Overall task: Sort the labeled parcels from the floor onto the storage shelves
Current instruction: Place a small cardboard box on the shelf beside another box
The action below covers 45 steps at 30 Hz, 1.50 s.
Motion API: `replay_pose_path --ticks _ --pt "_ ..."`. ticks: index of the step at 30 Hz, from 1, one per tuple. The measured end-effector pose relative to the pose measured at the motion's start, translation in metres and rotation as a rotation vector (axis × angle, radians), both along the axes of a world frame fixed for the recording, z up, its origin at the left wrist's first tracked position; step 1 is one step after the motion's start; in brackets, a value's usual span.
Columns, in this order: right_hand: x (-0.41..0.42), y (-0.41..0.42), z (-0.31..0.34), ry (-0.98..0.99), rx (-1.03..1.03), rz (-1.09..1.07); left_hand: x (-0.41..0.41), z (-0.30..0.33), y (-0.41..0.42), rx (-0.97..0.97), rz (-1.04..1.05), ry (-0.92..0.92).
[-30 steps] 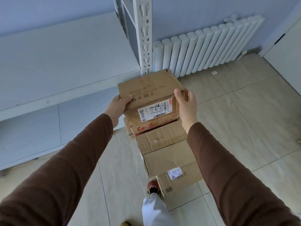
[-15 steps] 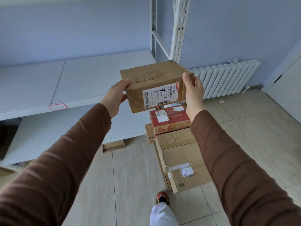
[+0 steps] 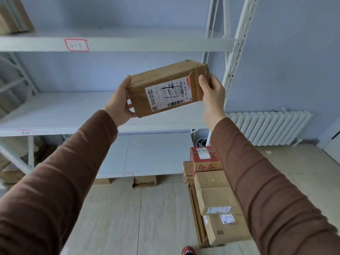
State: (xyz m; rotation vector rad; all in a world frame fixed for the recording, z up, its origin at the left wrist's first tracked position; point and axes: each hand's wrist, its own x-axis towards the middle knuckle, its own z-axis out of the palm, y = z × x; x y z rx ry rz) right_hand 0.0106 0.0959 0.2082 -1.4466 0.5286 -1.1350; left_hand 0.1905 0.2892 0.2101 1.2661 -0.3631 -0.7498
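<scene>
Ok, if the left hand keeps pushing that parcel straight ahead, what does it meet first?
Probably nothing soon: ahead of the left hand and the parcel lies the bare middle shelf, then the blue wall. Depth is unclear.

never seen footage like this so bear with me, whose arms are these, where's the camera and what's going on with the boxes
There is no machine here: these are a person's own arms in brown sleeves, filmed by a wide-angle camera worn on their head, looking forward and down. The left hand and right hand grip opposite ends of a cardboard parcel, tilted, its white shipping label facing the camera, in front of the white storage shelves. A shelf edge carries a red-bordered tag. Lower right, more parcels sit stacked on the tiled floor, topped by a red box. A radiator lines the wall.
</scene>
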Motion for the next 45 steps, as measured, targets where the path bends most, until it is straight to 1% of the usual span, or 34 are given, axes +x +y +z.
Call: replay_pose_path --ticks 4,8,10,12,14,17,20,21,24,25,27,31,35,38,45 --pt "0.019 0.018 0.026 -0.069 -0.066 0.046 0.013 0.018 0.025 -0.135 -0.047 0.118" --pt "0.045 0.042 0.051 -0.084 -0.149 0.077 0.017 0.020 0.041 -0.275 0.007 0.206" --pt "0.062 0.058 0.062 -0.117 -0.135 0.103 0.019 0.019 0.046 -0.370 0.024 0.275" --pt "0.081 0.076 0.072 -0.126 -0.046 0.203 0.021 0.022 0.049 -0.473 0.035 0.337" --pt "0.101 0.099 0.077 -0.062 0.004 0.377 0.020 0.027 0.050 -0.538 0.079 0.343" --pt "0.127 0.134 0.078 0.053 0.020 0.597 0.027 0.040 0.057 -0.566 0.214 0.195" --pt "0.149 0.153 0.083 0.073 -0.025 0.651 0.041 0.055 0.072 -0.565 0.149 0.073" --pt "0.156 0.155 0.087 0.068 -0.037 0.659 0.048 0.059 0.079 -0.525 0.152 0.004" --pt "0.182 0.156 0.101 0.010 -0.077 0.667 0.075 0.071 0.092 -0.279 0.269 -0.375" --pt "0.194 0.156 0.105 -0.009 -0.101 0.669 0.086 0.077 0.094 -0.241 0.292 -0.451" --pt "0.218 0.156 0.113 -0.034 -0.165 0.677 0.111 0.089 0.096 -0.239 0.276 -0.512" --pt "0.275 0.153 0.125 -0.044 -0.301 0.713 0.159 0.109 0.107 -0.166 0.215 -0.741" --pt "0.336 0.154 0.136 -0.004 -0.373 0.743 0.216 0.117 0.125 -0.094 0.256 -0.812" --pt "0.378 0.162 0.137 0.014 -0.401 0.777 0.256 0.117 0.145 -0.076 0.275 -0.791" --pt "0.448 0.183 0.129 0.049 -0.412 0.782 0.340 0.112 0.181 0.019 0.222 -0.766"
